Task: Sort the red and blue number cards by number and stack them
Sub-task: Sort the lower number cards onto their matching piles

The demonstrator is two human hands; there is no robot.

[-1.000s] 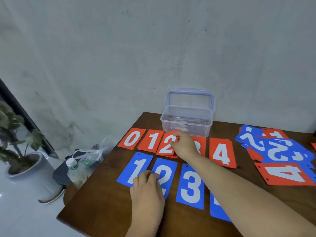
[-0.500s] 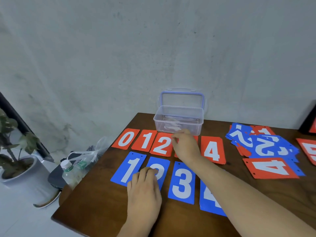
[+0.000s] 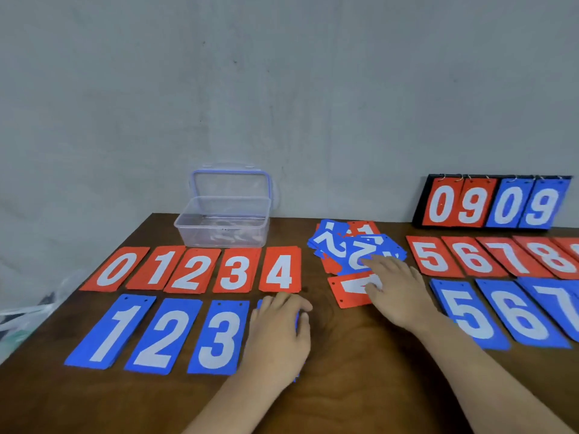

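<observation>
Dark brown wooden table fills the lower view; its near and right edges are cut off.

Back right: black flip scoreboard stands upright showing 0 9 0 9, right end at the frame edge.

Back left: clear plastic box, lid tipped open. Contents pale and blurred, not identifiable.

Far row, left: red number cards 0 to 4, side by side, face up. Far row, right: red number cards 5 to 8. A further red card past the 8 is cut off, number unreadable.

Near row, left: blue number cards 1, 2 and 3. Near row, right: blue number cards 5, 6 and 7, the 7 partly out of frame.

Centre back, between the two red rows: loose pile of mixed red and blue cards, overlapping, several upside down.

Just in front of the pile: single red card, digit inverted and half covered; possibly a 4.

Right hand lies over that red card, fingers spread and relaxed, fingertips reaching the pile's front edge. Not grasping.

Left hand rests flat on a hidden blue card right of the blue 3. Only slivers of blue show, number unseen. Fingers extended, nothing clenched.

Far left edge: crumpled plastic bag, blurred.
</observation>
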